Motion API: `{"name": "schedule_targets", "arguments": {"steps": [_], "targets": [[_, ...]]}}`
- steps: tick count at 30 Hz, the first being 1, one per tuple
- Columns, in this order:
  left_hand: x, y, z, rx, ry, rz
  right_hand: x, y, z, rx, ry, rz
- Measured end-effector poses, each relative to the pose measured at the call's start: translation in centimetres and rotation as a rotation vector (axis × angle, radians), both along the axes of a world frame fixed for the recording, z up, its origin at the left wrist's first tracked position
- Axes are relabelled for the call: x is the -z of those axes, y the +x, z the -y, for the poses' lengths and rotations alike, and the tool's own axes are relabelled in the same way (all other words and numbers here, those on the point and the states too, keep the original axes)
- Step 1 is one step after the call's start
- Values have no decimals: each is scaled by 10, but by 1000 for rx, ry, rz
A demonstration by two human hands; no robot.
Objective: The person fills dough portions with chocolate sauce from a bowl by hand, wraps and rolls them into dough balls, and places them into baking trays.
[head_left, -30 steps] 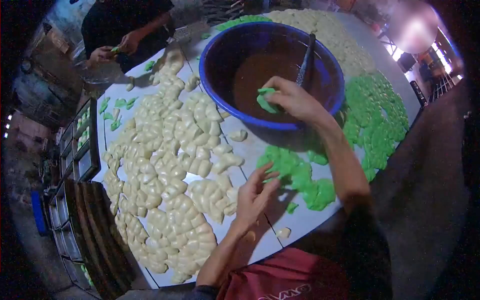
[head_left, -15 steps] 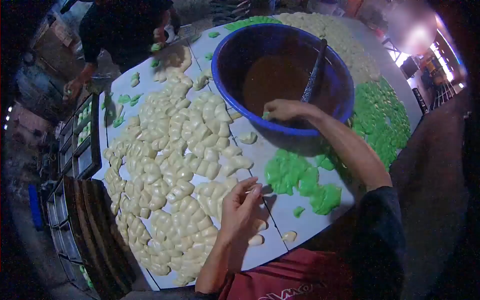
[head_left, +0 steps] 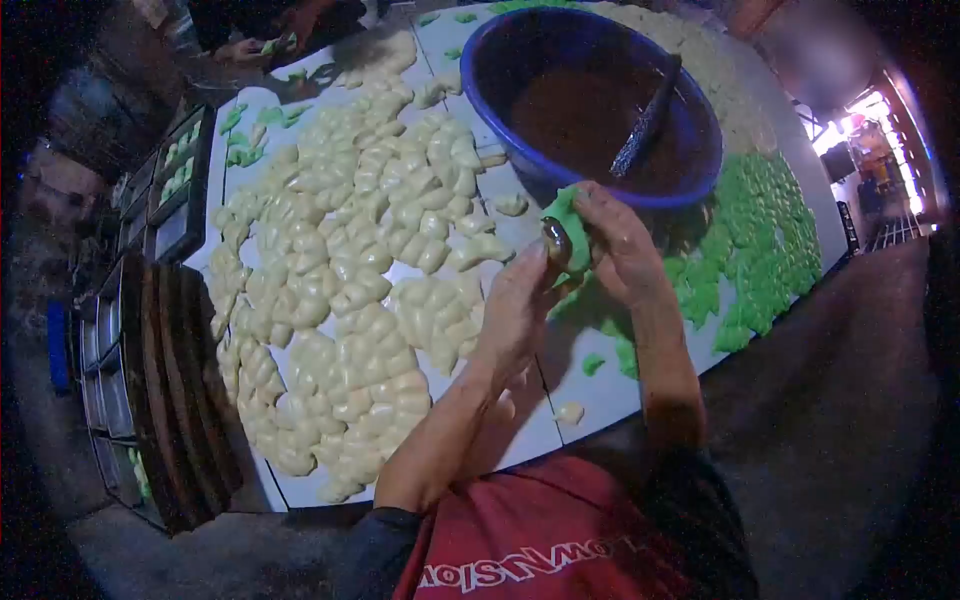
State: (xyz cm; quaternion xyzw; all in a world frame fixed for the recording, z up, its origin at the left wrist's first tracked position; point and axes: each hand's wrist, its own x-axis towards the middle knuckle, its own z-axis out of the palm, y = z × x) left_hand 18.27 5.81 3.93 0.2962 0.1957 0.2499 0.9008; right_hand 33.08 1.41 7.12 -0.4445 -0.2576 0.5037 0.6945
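Both my hands meet in front of the blue tub, around a flattened piece of green dough [head_left: 573,228] with a glossy dark brown filling [head_left: 556,240] on it. My right hand [head_left: 628,250] pinches the dough's upper right edge. My left hand [head_left: 515,310] is closed on its lower left side, thumb at the filling; some of its fingers are hidden behind. The blue tub [head_left: 590,190] holds a brown paste [head_left: 570,115], and a speckled long-handled utensil [head_left: 640,130] leans inside it. Loose green dough pieces [head_left: 695,285] lie below and right of the tub.
Many cream dough pieces [head_left: 340,260] cover the left of the white table [head_left: 590,405]. Dark trays [head_left: 180,225] stand at its left edge, above a stack of boards [head_left: 180,390]. Across the table, another person's hands [head_left: 245,48] hold green dough.
My right hand has left the tub and come down to my left hand, which has moved up and right. Green dough with brown filling now shows between them. The camera view has shifted.
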Motion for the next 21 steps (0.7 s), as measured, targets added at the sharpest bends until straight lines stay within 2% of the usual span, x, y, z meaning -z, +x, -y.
{"name": "schedule_targets", "arguments": {"steps": [3, 6, 10, 13, 14, 17, 18, 19, 21], "targets": [[19, -22, 7, -68, -14, -22, 24, -14, 31, -60, -18, -151], [30, -45, 5, -175, -6, -177, 24, -43, 50, 24, -156, 316], [26, -60, 7, -207, 106, -310, 34, -86, 51, 270, -128, 1330], [22, -64, 13, -214, 210, -327, 52, -106, 53, 310, -137, 1266], [16, -67, 16, -219, 214, -352, 56, -113, 51, 394, -157, 1284], [16, -72, 15, -264, 456, -423, 56, -112, 47, 426, -58, 1378], [18, -73, 13, -235, 417, -381, 62, -117, 46, 393, -134, 1014], [19, -75, 9, -206, 379, -337, 62, -117, 46, 350, -170, 850], [15, -81, -3, -66, 307, -449, 58, -117, 45, 263, -235, 524]]}}
